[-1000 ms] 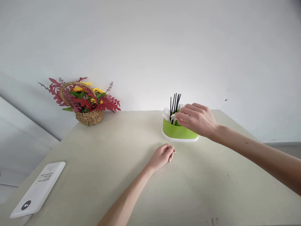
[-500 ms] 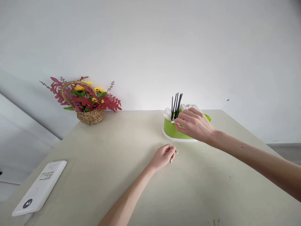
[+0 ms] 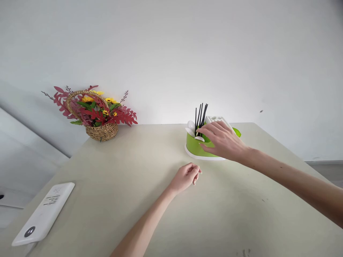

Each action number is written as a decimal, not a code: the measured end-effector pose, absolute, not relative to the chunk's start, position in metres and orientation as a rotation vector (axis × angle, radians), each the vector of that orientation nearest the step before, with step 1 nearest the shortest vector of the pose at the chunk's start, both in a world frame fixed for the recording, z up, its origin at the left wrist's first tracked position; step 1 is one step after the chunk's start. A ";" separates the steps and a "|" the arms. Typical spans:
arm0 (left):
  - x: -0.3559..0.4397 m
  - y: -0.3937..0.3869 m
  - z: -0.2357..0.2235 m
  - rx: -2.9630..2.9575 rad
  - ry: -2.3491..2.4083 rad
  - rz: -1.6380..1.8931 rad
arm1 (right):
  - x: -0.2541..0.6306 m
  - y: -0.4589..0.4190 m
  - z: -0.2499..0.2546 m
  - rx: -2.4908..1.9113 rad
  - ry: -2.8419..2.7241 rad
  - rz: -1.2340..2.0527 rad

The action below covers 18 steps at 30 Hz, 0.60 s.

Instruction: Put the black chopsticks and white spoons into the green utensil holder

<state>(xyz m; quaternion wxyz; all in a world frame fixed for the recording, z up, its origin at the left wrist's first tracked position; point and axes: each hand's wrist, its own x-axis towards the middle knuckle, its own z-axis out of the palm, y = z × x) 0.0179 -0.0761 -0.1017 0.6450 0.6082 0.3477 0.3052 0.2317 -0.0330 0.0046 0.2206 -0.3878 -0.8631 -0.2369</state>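
My right hand (image 3: 223,141) is over the front of a green holder (image 3: 193,145) with a white base. Its thumb and fingers are apart, with nothing between them. Just by the fingertips, a white spoon (image 3: 199,139) rests at the holder's rim. More white spoons (image 3: 191,125) lean at the left end, beside several upright black sticks (image 3: 200,116). The hand hides much of the holder's right part. Nearer to me, my left hand (image 3: 184,177) lies on the table with its fingers curled in; nothing shows in them.
A wicker basket (image 3: 102,132) of red leaves and yellow flowers stands at the back left, by the wall. On the table's (image 3: 150,153) left side lies a flat white device (image 3: 44,214) with a round dark spot. The wall (image 3: 166,64) closes off the back edge.
The fingers of my right hand have parted, letting go of the white spoon at the holder's rim. My left hand has stayed nearly still. The view has shifted slightly.
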 end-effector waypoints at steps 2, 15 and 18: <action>0.018 -0.076 -0.102 1.383 0.796 0.689 | 0.236 -0.034 0.001 -1.133 -2.379 -0.620; 0.015 -0.075 -0.100 1.376 0.814 0.681 | 0.291 -0.027 -0.018 -1.419 -2.307 -0.518; 0.015 -0.075 -0.099 1.390 0.818 0.681 | 0.327 -0.020 -0.019 -1.446 -2.317 -0.503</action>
